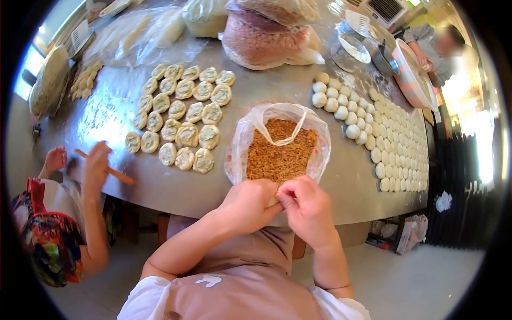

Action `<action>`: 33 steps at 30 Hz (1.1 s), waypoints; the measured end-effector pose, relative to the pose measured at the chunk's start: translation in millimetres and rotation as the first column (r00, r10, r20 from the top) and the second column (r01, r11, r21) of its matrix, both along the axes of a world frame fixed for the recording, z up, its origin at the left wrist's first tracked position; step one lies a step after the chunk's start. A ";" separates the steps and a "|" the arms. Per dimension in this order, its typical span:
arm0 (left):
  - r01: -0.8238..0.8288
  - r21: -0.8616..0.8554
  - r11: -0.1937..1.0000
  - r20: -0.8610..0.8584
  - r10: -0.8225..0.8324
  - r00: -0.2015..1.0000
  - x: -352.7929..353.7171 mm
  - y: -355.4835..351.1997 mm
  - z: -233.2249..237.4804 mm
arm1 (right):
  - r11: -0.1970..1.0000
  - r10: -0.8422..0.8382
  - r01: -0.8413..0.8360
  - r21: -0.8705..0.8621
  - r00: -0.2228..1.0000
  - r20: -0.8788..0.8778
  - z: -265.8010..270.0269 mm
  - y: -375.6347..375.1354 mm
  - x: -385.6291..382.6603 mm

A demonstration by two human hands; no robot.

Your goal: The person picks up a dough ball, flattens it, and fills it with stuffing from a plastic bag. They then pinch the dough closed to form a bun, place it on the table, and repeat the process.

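Close together at the near edge of the table, my left hand [249,198] and my right hand [306,207] are both closed on a small piece of pale dough [273,202]. Most of the dough is hidden by my fingers. Just beyond them is a clear plastic bag [320,144] holding brown crumbly filling [277,157]. To its left, several filled dough rounds [186,134] with pale greenish tops lie in rows. Over on the right, many smooth white dough balls [352,118] and flattened dough pieces [402,154] sit in rows.
At left, a co-worker's hand [96,165] is near a wooden rolling pin [114,173]. Bags of pinkish filling [261,42] stand at the back. A large plastic basin [413,74] is at the far right, near another person [434,50]. Plastic sheeting [133,40] covers dough at back left.
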State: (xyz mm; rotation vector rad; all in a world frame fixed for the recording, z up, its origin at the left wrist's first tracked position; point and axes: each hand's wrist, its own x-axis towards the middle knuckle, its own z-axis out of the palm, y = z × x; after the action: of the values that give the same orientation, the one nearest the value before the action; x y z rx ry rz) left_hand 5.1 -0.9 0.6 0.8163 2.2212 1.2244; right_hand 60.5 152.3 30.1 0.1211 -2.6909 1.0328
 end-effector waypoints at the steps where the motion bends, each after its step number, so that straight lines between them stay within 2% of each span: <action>1: 0.032 -0.018 0.999 -0.046 -0.033 0.998 2.1 1.9 3.2 | 0.998 -0.043 0.045 0.036 0.998 -0.051 -3.8 10.1 3.0; 2: 0.061 0.044 0.997 0.044 -0.063 0.997 1.9 0.8 7.9 | 0.994 -0.081 0.089 0.070 0.991 -0.103 -8.8 22.0 6.0; 4: 0.096 0.169 0.981 0.218 -0.132 0.967 0.9 -3.0 17.2 | 0.882 -0.462 0.454 -0.128 0.886 -0.035 -26.2 60.7 10.3; 5: -0.059 0.291 0.955 0.359 -0.051 0.932 0.6 1.2 20.1 | 0.838 -0.533 0.517 -0.175 0.844 -0.056 -35.4 76.3 12.2; 7: -0.399 0.431 0.809 0.636 0.041 0.771 1.2 12.9 25.1 | 0.732 -0.664 0.624 -0.273 0.744 -0.082 -53.8 98.0 15.4; 9: -0.549 0.436 0.713 0.798 -0.025 0.602 -4.7 11.4 26.8 | 0.806 -0.581 0.591 0.032 0.800 -0.151 -69.6 91.7 16.8; 10: -0.512 0.474 0.716 0.784 -0.078 0.616 -7.4 7.3 16.1 | 0.809 -0.531 0.557 0.186 0.829 -0.172 -78.2 85.5 15.3; 12: -0.446 0.545 0.710 0.750 -0.175 0.637 -12.1 5.5 -7.2 | 0.887 -0.423 0.441 0.136 0.895 -0.143 -106.2 68.4 15.8; 13: -0.530 0.556 0.640 0.771 -0.161 0.616 -7.7 12.4 -5.6 | 0.920 -0.364 0.378 0.106 0.922 -0.129 -114.7 63.5 17.1; 16: -0.571 0.511 0.642 0.806 -0.128 0.578 -6.5 14.7 -11.7 | 0.945 -0.243 0.232 0.231 0.970 0.023 -110.0 97.9 18.5; 19: -0.643 0.523 0.560 0.822 -0.132 0.553 -10.7 14.9 -10.5 | 0.863 -0.504 0.505 0.009 0.862 -0.053 -72.3 98.9 20.8; 22: -0.769 0.457 0.447 0.880 -0.104 0.463 -19.1 19.6 -2.1 | 0.783 -0.577 0.527 -0.330 0.814 -0.069 -44.5 81.7 17.9; 23: -0.776 0.477 0.412 0.876 -0.152 0.458 -21.9 20.7 -4.3 | 0.841 -0.473 0.420 -0.341 0.876 -0.089 -37.6 70.2 14.0; 26: -0.895 0.356 0.269 0.935 -0.089 0.345 -24.1 32.6 7.8 | 0.942 -0.158 0.101 -0.320 0.974 -0.159 -19.7 21.5 -3.3; 27: -0.883 0.398 0.249 0.917 -0.068 0.394 -24.5 35.5 8.2 | 0.959 -0.067 0.014 -0.284 0.982 -0.179 -13.7 5.4 -11.3; 28: -0.876 0.440 0.201 0.898 -0.135 0.420 -23.5 36.0 6.1 | 0.967 0.025 -0.073 -0.245 0.980 -0.196 -11.4 -6.9 -17.0; 30: -0.836 0.507 0.212 0.858 -0.213 0.467 -21.6 29.5 5.7 | 0.932 -0.015 -0.046 -0.359 0.987 -0.163 -28.0 -21.5 -24.6; 31: -0.847 0.492 0.204 0.863 -0.245 0.442 -21.8 26.5 12.2 | 0.911 -0.034 -0.029 -0.411 0.989 -0.145 -32.5 -25.2 -28.1; 33: -0.869 0.458 0.187 0.866 -0.314 0.389 -20.4 20.2 29.8 | 0.738 0.011 -0.008 -0.674 1.000 0.000 -24.6 -26.0 -29.0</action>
State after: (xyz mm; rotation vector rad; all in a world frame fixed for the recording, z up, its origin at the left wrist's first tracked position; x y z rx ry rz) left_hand -15.3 19.2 30.5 -0.2713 0.4418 2.5614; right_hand 31.5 126.3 5.5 -0.0101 -2.1319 1.9350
